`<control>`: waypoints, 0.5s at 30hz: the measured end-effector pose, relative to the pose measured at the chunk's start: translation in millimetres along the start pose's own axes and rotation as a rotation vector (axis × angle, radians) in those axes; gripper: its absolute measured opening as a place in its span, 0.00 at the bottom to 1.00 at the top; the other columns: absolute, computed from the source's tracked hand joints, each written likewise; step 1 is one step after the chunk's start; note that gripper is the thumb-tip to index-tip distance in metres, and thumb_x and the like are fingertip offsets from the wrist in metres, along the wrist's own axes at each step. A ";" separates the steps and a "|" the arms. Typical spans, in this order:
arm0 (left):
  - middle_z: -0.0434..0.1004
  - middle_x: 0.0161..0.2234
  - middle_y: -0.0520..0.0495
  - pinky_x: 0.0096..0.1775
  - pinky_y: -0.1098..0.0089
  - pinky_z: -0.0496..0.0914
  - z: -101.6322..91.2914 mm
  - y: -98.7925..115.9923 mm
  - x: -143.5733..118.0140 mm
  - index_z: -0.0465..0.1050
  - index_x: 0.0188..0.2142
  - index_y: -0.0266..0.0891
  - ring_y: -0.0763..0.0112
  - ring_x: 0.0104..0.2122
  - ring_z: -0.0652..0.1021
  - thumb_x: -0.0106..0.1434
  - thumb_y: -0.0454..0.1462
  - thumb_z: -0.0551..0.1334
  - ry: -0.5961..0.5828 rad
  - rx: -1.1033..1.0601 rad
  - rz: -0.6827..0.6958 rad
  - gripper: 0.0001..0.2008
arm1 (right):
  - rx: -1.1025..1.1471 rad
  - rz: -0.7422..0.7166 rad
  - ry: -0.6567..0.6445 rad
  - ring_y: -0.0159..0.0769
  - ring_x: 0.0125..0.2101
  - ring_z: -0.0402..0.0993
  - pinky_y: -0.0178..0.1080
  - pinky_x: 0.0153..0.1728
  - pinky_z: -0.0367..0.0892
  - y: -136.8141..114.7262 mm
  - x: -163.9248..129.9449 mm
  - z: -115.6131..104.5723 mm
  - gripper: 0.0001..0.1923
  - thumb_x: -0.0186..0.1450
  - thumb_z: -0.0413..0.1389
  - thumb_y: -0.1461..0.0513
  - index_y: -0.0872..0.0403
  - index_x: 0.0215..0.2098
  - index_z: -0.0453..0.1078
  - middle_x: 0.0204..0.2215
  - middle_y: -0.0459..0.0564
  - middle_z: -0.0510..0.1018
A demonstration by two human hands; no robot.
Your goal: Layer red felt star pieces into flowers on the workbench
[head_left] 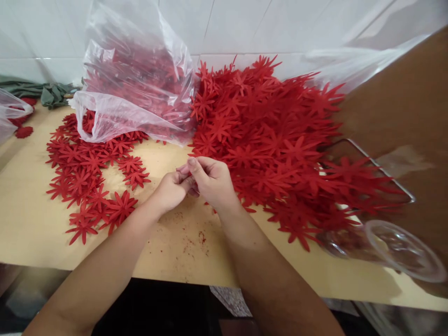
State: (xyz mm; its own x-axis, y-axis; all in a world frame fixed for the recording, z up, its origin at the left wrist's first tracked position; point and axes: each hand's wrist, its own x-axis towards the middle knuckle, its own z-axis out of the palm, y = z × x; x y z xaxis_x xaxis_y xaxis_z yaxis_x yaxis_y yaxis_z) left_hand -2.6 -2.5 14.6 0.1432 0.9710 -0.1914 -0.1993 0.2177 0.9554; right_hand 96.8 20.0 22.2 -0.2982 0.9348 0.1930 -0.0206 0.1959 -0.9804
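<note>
My left hand [172, 190] and my right hand [214, 181] meet over the middle of the table, fingertips pinched together and touching. Both are closed; whatever lies between the fingers, if anything, is too small or hidden to name. Close to my right hand rises a large heap of red petal-shaped cutouts [266, 135], star-like with many narrow petals. Left of my left hand lies a looser spread of smaller red flower pieces [84, 163], some stacked in layers. Small red crumbs [202, 238] are scattered on the table just below my hands.
A clear plastic bag [140, 88] full of red pieces stands against the tiled wall. At right are a transparent plastic container [402, 247], a bent metal frame [381, 172] and a brown board [399, 112]. Green fabric [56, 93] lies far left on the yellowish table [28, 210].
</note>
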 end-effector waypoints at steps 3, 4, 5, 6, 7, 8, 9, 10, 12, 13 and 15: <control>0.71 0.17 0.53 0.32 0.73 0.66 0.9 3.0 -1.8 0.68 0.22 0.34 0.79 0.20 0.72 0.55 0.32 0.58 -0.098 -0.022 -0.045 0.07 | -0.092 -0.092 0.179 0.27 0.19 0.67 0.33 0.22 0.64 -1.2 1.9 -1.9 0.20 0.58 0.51 0.48 0.55 0.18 0.65 0.16 0.44 0.71; 0.72 0.18 0.52 0.33 0.72 0.67 1.2 4.2 -2.3 0.69 0.23 0.34 0.78 0.21 0.73 0.56 0.31 0.57 -0.122 -0.031 -0.061 0.07 | -0.107 -0.118 0.223 0.27 0.19 0.68 0.33 0.23 0.64 -1.6 2.6 -2.8 0.21 0.59 0.51 0.49 0.55 0.18 0.65 0.16 0.44 0.70; 0.73 0.19 0.51 0.34 0.72 0.66 1.6 5.3 -2.8 0.70 0.24 0.34 0.78 0.22 0.73 0.56 0.31 0.56 -0.130 -0.038 -0.076 0.07 | -0.117 -0.142 0.262 0.27 0.19 0.68 0.33 0.23 0.64 -2.0 3.2 -3.7 0.21 0.59 0.50 0.49 0.55 0.18 0.64 0.15 0.44 0.70; 0.74 0.21 0.51 0.34 0.72 0.66 2.1 6.2 -3.1 0.71 0.26 0.34 0.78 0.23 0.74 0.57 0.31 0.55 -0.113 -0.045 -0.086 0.07 | -0.125 -0.168 0.298 0.26 0.18 0.67 0.32 0.23 0.64 -2.5 3.6 -4.5 0.20 0.59 0.50 0.50 0.55 0.17 0.63 0.14 0.43 0.69; 0.76 0.22 0.50 0.35 0.72 0.66 2.5 6.8 -3.3 0.72 0.28 0.35 0.77 0.24 0.74 0.57 0.32 0.55 -0.081 -0.052 -0.099 0.07 | -0.130 -0.193 0.335 0.26 0.17 0.66 0.32 0.22 0.63 -3.0 3.8 -5.3 0.20 0.59 0.50 0.50 0.54 0.17 0.62 0.14 0.43 0.68; 0.76 0.24 0.49 0.35 0.72 0.65 2.9 7.2 -3.2 0.72 0.30 0.35 0.77 0.25 0.75 0.58 0.33 0.54 -0.036 -0.068 -0.114 0.08 | -0.126 -0.212 0.370 0.25 0.16 0.65 0.32 0.21 0.62 -3.8 3.7 -5.9 0.20 0.60 0.50 0.50 0.54 0.17 0.61 0.13 0.42 0.67; 0.77 0.26 0.48 0.35 0.72 0.65 3.2 7.3 -3.0 0.72 0.32 0.35 0.76 0.26 0.75 0.58 0.34 0.54 0.009 -0.096 -0.133 0.08 | -0.111 -0.225 0.402 0.25 0.15 0.63 0.31 0.19 0.61 -4.7 3.4 -6.3 0.19 0.60 0.50 0.51 0.54 0.18 0.61 0.12 0.41 0.65; 0.77 0.27 0.47 0.35 0.72 0.65 3.4 7.2 -2.6 0.72 0.34 0.36 0.75 0.27 0.75 0.58 0.36 0.54 0.048 -0.139 -0.155 0.09 | -0.087 -0.231 0.421 0.24 0.14 0.61 0.31 0.18 0.59 -5.7 2.7 -6.4 0.18 0.60 0.50 0.51 0.53 0.19 0.60 0.11 0.39 0.63; 0.77 0.27 0.47 0.35 0.71 0.65 3.9 6.5 -1.8 0.71 0.36 0.36 0.74 0.28 0.75 0.59 0.39 0.53 0.079 -0.273 -0.195 0.11 | -0.030 -0.231 0.417 0.24 0.11 0.57 0.31 0.15 0.57 -7.7 0.3 -5.0 0.17 0.61 0.48 0.50 0.52 0.21 0.60 0.09 0.37 0.59; 0.76 0.26 0.48 0.35 0.72 0.65 4.5 5.8 -1.5 0.70 0.35 0.36 0.75 0.27 0.75 0.60 0.39 0.52 0.066 -0.356 -0.206 0.11 | -0.014 -0.226 0.391 0.24 0.11 0.56 0.31 0.15 0.56 -8.3 -1.3 -3.0 0.17 0.62 0.48 0.51 0.52 0.22 0.59 0.09 0.37 0.58; 0.71 0.19 0.51 0.32 0.72 0.65 6.4 3.9 -1.7 0.70 0.29 0.36 0.76 0.21 0.71 0.61 0.41 0.49 0.021 -0.512 -0.202 0.14 | -0.021 -0.216 0.314 0.24 0.10 0.54 0.31 0.13 0.54 -8.0 -5.3 3.7 0.16 0.62 0.47 0.51 0.52 0.22 0.59 0.09 0.37 0.57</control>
State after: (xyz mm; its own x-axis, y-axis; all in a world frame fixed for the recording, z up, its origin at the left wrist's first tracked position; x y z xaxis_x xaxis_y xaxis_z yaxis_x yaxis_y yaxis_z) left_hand 2.6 -4.0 20.2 0.2091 0.9057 -0.3687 -0.6168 0.4147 0.6690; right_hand 95.0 12.4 29.0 0.0181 0.9157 0.4013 -0.0307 0.4017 -0.9152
